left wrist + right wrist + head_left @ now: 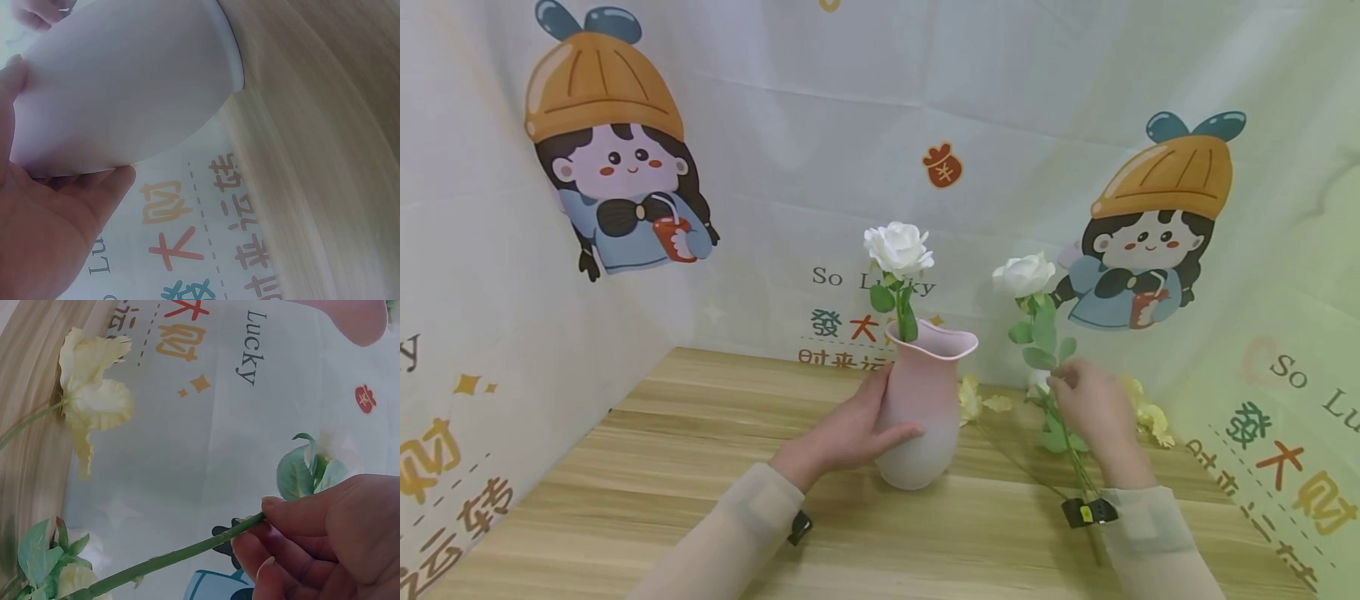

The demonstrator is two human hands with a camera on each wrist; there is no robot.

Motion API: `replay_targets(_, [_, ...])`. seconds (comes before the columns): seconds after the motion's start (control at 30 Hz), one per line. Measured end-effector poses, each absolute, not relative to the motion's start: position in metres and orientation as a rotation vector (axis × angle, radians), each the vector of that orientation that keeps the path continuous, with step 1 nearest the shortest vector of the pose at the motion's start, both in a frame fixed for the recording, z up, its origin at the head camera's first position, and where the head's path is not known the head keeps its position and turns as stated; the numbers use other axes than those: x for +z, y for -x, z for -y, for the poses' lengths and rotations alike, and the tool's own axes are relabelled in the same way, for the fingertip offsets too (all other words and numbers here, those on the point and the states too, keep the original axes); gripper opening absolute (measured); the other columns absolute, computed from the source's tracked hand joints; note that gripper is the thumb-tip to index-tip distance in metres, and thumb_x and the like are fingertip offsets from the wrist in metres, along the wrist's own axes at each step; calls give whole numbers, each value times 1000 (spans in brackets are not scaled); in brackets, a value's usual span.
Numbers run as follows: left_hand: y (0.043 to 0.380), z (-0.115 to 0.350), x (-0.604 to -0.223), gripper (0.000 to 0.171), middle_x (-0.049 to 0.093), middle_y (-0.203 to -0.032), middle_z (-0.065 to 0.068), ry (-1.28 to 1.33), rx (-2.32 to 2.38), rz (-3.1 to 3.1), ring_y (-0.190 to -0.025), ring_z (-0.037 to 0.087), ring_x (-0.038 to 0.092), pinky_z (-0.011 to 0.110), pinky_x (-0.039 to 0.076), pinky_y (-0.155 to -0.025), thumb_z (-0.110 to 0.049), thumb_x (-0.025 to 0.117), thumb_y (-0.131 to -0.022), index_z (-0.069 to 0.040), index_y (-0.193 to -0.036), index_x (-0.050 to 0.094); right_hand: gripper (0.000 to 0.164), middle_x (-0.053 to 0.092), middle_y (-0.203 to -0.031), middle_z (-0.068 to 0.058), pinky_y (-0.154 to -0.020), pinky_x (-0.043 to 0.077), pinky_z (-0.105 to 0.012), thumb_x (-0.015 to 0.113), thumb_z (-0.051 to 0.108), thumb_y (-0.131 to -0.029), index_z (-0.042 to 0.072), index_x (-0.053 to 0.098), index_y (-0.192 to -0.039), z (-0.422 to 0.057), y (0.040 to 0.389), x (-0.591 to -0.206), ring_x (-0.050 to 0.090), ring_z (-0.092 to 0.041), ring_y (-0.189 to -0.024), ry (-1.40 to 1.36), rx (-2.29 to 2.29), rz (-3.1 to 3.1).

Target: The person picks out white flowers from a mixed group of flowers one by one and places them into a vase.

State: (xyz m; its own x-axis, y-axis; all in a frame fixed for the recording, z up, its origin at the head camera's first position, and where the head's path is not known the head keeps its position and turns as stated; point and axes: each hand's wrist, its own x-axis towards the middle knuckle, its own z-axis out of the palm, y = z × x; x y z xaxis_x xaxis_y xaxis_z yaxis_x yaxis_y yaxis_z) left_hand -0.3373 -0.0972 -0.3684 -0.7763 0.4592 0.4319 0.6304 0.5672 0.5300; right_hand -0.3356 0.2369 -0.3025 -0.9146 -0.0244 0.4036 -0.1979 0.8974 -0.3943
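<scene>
A pink-to-white vase [925, 417] with a wavy rim stands upright on the wooden table. My left hand [846, 433] grips its left side, thumb across the front and fingers round the back; the left wrist view shows the fingers [115, 190] against its wall. One white rose [901, 250] with green leaves rises from the vase mouth. To the right of the vase, my right hand [1097, 408] pinches a second white rose [1026, 275] by its green stem [175, 557], between thumb and fingertips, just below the leaves. The bloom points up, about level with the vase rim or higher.
Yellow flowers [972, 400] lie on the table [760, 425] behind and right of the vase, and another white bloom [1039, 383] sits low behind the right hand. A printed cloth backdrop [790, 167] closes off the back and sides.
</scene>
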Motion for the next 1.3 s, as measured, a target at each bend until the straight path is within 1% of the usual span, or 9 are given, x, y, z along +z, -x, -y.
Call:
replay_targets(0.1, [337, 97, -368, 98, 33, -145, 9, 905, -1006, 2555, -121, 16, 44, 41, 42, -103, -61, 64, -90, -11, -155, 10, 28, 65, -110, -24, -63, 52, -46, 56, 21, -102, -2, 62, -116, -236, 336, -302, 62, -35, -86, -157, 618, 2641])
replay_targets(0.23, [337, 97, -368, 99, 34, -144, 9, 905, -1006, 2555, -120, 17, 44, 42, 42, -102, -61, 64, -90, -10, -155, 10, 27, 65, -108, -24, -61, 52, -44, 56, 21, -102, -1, 63, -116, -235, 335, -301, 62, -32, -83, -168, 634, 2605])
replay_targets(0.43, [337, 97, -368, 99, 34, -145, 8, 894, -1008, 2561, -120, 16, 44, 42, 42, -102, -61, 64, -89, -10, -155, 11, 26, 67, -104, -21, -64, 52, -47, 55, 22, -103, 1, 64, -114, -234, 333, -299, 63, -32, -84, -194, 659, 2521])
replay_targets(0.67, [337, 96, -368, 98, 34, -145, 9, 908, -998, 2556, -121, 16, 44, 41, 42, -103, -60, 64, -90, -10, -155, 9, 25, 67, -103, -20, -68, 51, -52, 56, 23, -103, 1, 65, -112, -231, 329, -294, 62, -34, -87, -203, 694, 2445])
replay_targets(0.9, [337, 96, -368, 98, 34, -145, 8, 910, -1010, 2551, -120, 15, 44, 41, 42, -102, -60, 64, -90, -11, -155, 10, 26, 68, -101, -18, -68, 52, -52, 56, 25, -103, 2, 66, -110, -228, 325, -290, 62, -32, -87, -217, 704, 2381])
replay_targets(1.3, [337, 96, -367, 98, 34, -145, 8, 910, -1008, 2549, -120, 15, 43, 41, 42, -103, -60, 64, -90, -10, -155, 11, 25, 68, -99, -17, -68, 51, -51, 56, 23, -102, 1, 67, -108, -223, 318, -284, 62, -31, -86, -238, 717, 2280])
